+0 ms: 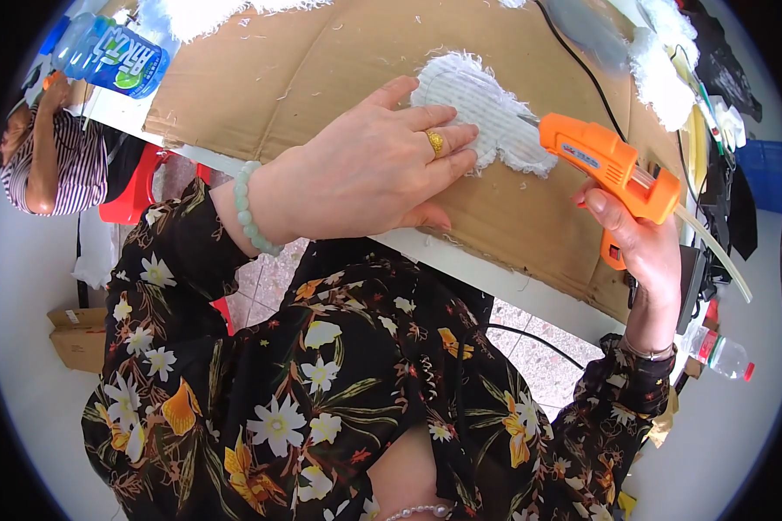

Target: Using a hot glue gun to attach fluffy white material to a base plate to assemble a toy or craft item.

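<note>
Right of frame, glue gun (604, 161) gripped by right hand (641, 243); fabric piece (504, 117) pressed by flat left hand (356, 174); nothing visibly attached yet.

Seen from here: left hand (365, 169) flat-ish, palm down, fingers loosely spread and pointing to the person's right, thumb on the body side. Right hand (645, 247) curled in a grip, thumb pointing up-left, right wrist (652, 323) nearly straight below.
</note>
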Available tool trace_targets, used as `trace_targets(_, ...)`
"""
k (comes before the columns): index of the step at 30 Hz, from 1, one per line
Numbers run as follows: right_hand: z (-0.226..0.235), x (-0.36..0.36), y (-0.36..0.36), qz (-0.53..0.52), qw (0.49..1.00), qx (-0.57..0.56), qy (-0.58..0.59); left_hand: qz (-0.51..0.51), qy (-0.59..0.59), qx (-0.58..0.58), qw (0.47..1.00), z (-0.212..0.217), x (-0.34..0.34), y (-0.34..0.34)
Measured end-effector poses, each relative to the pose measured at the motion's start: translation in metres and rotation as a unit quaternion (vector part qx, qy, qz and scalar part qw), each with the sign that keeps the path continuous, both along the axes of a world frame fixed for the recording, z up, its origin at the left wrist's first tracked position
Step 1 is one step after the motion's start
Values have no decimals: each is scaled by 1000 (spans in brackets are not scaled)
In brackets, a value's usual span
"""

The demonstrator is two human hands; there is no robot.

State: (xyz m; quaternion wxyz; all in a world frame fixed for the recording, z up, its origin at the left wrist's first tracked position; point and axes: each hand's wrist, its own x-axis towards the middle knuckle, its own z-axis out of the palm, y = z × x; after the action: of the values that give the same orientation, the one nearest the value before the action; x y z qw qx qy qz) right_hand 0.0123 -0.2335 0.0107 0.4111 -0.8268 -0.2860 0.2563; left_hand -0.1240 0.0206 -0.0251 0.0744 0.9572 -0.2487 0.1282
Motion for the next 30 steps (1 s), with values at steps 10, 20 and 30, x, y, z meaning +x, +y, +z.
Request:
trace_targets(10, -5, 1, 26, 24, 999, -25, -24, -3, 24, -6, 1000, -1, -1, 5)
trace_targets(20, -3, -4, 36, 4, 997, -62, -49, -10, -2, 2, 1000, -1, 0, 2)
trace_targets(30, -5, -3, 48, 16, 996, -57, -70, -8, 26, 8, 1000, -1, -3, 2)
